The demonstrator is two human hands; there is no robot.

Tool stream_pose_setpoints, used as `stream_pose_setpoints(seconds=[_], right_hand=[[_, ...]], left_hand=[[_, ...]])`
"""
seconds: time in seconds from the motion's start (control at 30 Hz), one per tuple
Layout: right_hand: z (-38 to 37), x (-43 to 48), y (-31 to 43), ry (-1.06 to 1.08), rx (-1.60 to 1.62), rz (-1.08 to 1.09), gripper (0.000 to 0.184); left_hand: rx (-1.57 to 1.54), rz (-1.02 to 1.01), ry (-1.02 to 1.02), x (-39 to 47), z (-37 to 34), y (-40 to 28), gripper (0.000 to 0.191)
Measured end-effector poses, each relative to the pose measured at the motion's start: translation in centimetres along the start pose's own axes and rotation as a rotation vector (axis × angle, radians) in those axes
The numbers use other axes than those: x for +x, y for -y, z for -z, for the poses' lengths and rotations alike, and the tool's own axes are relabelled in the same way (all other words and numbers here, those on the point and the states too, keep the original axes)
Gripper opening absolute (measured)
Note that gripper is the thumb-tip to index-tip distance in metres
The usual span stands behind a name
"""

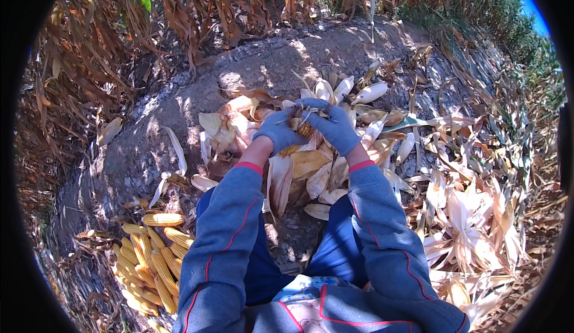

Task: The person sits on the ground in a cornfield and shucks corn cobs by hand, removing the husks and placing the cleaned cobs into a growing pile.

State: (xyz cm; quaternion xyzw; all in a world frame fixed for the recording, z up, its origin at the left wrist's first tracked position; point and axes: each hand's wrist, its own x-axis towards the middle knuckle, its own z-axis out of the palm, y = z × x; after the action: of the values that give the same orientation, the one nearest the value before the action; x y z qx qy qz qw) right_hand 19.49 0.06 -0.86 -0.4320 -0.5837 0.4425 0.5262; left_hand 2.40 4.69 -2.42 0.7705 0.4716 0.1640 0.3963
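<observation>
Both my hands wear grey gloves and meet in front of me over a heap of corn husks point(309, 165). My left hand point(281, 129) is closed around an ear of corn point(305, 129), whose yellow kernels show between the hands. My right hand point(332, 124) grips the top end of the same ear, with thin husk strands at its fingers. The fingertips of both hands are partly hidden. Just beyond them lie several ears in pale husks point(370, 93). Husked yellow ears point(163, 270) form a pile to the left of my left sleeve.
Dry standing corn stalks point(179, 14) line the far and left sides. A bank of bare soil point(251, 70) runs in front of them. Loose husks point(466, 230) are heaped at the right, beside my right sleeve. Green plants point(502, 14) grow at the far right.
</observation>
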Motion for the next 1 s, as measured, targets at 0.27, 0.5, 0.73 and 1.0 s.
stream_pose_setpoints(seconds=[0.27,0.5,0.73,1.0], right_hand=[[2.4,0.2,-2.8,-0.696,-0.530,-0.019,0.027],[1.9,0.3,-1.4,-0.826,-0.223,-0.125,0.033],[0.9,0.2,-2.2,-0.646,0.575,-0.236,0.024],[1.3,0.5,-3.2,-0.501,0.816,0.061,0.022]], left_hand=[[0.063,0.052,-0.077,-0.6,0.5,-1.4,0.064],[-0.762,0.452,0.362,-2.4,-3.3,-3.0,0.087],[-1.185,0.410,0.347,-1.9,-3.5,-2.1,0.052],[-1.368,0.332,0.238,-2.1,-4.3,-2.0,0.046]])
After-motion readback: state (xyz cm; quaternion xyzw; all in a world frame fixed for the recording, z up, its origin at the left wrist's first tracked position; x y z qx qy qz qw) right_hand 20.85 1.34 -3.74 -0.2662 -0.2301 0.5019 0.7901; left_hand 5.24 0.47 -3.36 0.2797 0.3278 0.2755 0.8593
